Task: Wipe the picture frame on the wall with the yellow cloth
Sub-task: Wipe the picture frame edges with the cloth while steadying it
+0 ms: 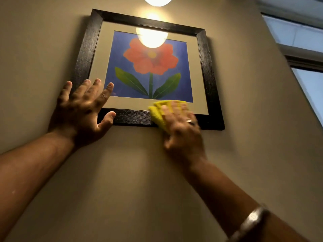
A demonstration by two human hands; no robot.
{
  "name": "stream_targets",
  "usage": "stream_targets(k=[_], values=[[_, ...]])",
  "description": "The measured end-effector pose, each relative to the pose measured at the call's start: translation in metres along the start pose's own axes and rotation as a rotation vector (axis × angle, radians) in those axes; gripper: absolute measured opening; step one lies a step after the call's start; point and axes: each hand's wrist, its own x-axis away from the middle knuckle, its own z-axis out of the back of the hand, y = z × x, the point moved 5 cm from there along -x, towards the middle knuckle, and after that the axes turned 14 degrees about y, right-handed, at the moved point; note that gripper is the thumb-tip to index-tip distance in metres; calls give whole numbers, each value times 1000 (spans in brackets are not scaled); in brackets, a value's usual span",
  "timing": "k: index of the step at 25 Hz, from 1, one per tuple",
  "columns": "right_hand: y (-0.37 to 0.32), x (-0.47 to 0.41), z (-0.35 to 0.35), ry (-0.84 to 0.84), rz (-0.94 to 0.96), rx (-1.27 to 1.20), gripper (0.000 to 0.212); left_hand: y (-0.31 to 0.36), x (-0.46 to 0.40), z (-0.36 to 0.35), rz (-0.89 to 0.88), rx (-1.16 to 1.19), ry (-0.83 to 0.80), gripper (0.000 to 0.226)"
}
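Note:
A black picture frame (206, 70) hangs on the beige wall above me, holding a print of a red flower on blue. My left hand (82, 109) lies flat over the frame's lower left corner, fingers spread, thumb on the bottom rail. My right hand (181, 126) presses a folded yellow cloth (157, 114) against the bottom rail, right of its middle. The cloth shows above and to the left of my fingers; the rest is hidden under the hand, which is blurred.
A lit lamp (158, 0) glows above the frame and reflects in the glass. A window (304, 49) sits at the upper right. Bare wall (131, 172) spreads below and to the left of the frame.

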Motion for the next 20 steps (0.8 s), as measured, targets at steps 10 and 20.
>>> stream_targets(k=[10, 20], values=[[23, -13, 3, 68, -160, 57, 58, 1, 0, 0, 7, -19, -29, 78], [64, -33, 23, 52, 69, 81, 44, 3, 0, 2, 11, -37, -55, 78]])
